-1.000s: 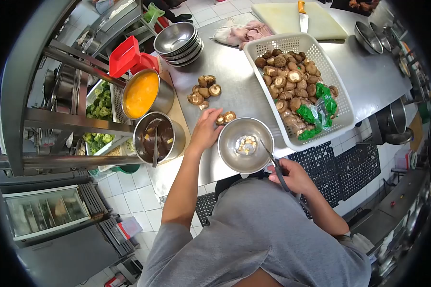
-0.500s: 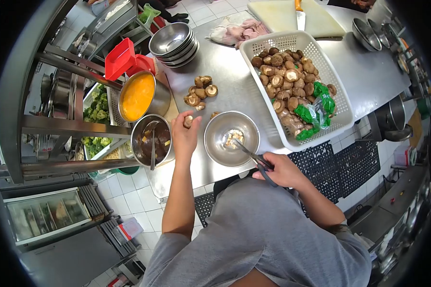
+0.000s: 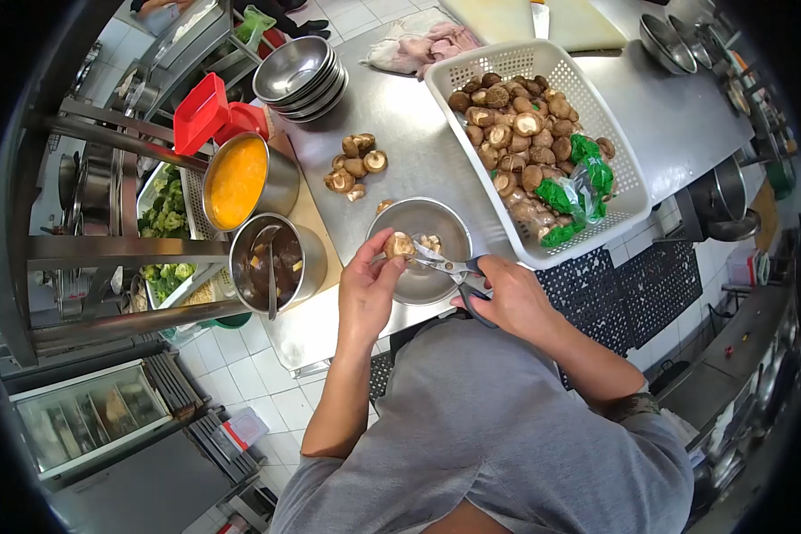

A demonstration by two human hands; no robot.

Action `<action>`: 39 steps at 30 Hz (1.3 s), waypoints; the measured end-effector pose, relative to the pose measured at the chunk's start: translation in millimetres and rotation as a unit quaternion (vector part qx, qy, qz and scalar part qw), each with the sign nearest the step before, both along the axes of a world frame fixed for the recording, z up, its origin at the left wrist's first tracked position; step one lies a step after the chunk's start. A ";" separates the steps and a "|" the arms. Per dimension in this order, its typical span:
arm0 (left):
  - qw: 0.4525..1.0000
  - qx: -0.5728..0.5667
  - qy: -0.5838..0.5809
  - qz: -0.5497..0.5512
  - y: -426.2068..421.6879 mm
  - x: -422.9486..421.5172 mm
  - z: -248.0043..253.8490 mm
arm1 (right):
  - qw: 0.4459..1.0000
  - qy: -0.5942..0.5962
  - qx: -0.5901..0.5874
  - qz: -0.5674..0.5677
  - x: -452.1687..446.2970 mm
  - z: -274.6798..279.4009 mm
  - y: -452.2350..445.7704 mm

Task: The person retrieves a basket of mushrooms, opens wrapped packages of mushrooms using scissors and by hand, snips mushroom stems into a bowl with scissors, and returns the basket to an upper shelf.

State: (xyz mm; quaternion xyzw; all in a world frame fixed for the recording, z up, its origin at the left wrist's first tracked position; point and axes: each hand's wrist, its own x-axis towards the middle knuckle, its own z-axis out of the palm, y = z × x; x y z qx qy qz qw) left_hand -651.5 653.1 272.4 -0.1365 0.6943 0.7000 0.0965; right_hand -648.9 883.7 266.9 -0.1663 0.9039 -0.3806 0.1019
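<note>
Surface (image 3: 392,98): brushed metal, across the centre and upper right of the frame.

Obstruction: metal rails (image 3: 125,249) at left, crossing in front of trays of broccoli (image 3: 164,214).

Upper edge: pale meat (image 3: 440,46); cutting board (image 3: 587,27), partly cropped, with a knife (image 3: 541,20). Upper left: red plastic container (image 3: 201,114); stack of steel bowls (image 3: 295,71).

Loose mushrooms (image 3: 354,165): a small cluster left of the basket; one more partly hidden behind the mixing bowl's rim.

Changes from the earlier frame: the left hand (image 3: 365,289) has moved from left of the mixing bowl to above its left side, bringing one shiitake mushroom (image 3: 400,245) to the scissors (image 3: 459,267). The blades, previously pointing down into the bowl, are now raised and parted at the mushroom.

Hands: left fingers pinching the shiitake mushroom; right hand (image 3: 512,301) grasping the scissors by the dark handles.

Containers:
- Steel mixing bowl (image 3: 455,233), centre, below the hands: small pale pieces (image 3: 431,242).
- White perforated basket (image 3: 627,178), right of centre: heaped brown mushrooms (image 3: 543,151), green-and-clear plastic bag (image 3: 587,173).
- Upper steel pot (image 3: 281,182), left: orange liquid (image 3: 238,182).
- Lower steel pot (image 3: 311,262), just beside it: dark liquid with yellowish pieces, spoon (image 3: 272,280) leaning over the rim.
</note>
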 end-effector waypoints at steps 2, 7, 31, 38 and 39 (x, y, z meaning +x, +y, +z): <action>1.000 -0.017 -0.003 -0.003 3.7 3.8 -0.7 | 1.000 0.011 -0.005 -0.006 1.3 -2.2 0.4; 0.999 -0.029 0.024 0.008 6.0 9.7 -10.2 | 0.999 0.023 -0.019 -0.010 2.2 -8.0 -1.2; 0.994 0.097 0.053 0.021 19.4 -58.2 39.1 | 0.954 -0.296 -0.048 0.025 -1.1 -11.5 13.4; 0.850 -0.463 0.134 -0.212 -33.1 -137.4 -14.6 | 0.971 -0.225 -0.078 0.031 16.2 -18.4 18.3; 0.840 -0.488 0.091 -0.219 -45.5 -137.4 -34.3 | 0.971 -0.224 -0.084 0.028 19.9 -21.4 20.4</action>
